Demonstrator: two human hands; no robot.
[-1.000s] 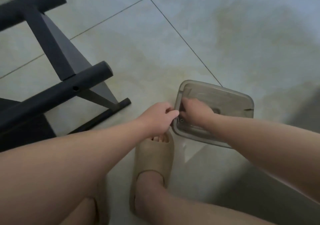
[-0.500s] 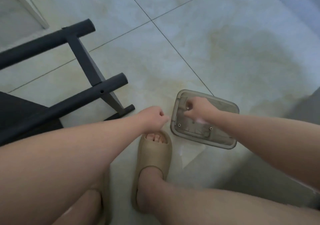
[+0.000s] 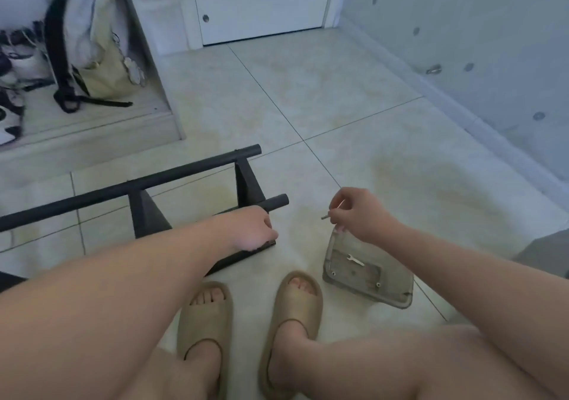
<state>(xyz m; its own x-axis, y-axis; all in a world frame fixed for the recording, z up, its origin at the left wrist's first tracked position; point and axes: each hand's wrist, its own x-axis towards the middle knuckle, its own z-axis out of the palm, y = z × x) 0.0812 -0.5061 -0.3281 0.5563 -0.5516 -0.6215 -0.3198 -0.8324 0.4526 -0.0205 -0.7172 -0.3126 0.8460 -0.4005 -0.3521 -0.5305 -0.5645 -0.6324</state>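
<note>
The person wears chunky beige open-toe slides [image 3: 296, 308], well below the fingers [image 3: 337, 219], with arms [image 3: 138, 276] and legs [image 3: 385, 365] bare.

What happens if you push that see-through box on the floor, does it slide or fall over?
Probably slides easily: the see-through box is low and wide, sitting on smooth floor tiles, so tipping looks unlikely. It seems light, thin plastic holding only a small wrench and a few screws, which would likely rattle and skid around inside.

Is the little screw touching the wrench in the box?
Apart. The head view shows the right hand pinching the screw, while the wrench lies in the clear box, with a plain gap between.
</note>
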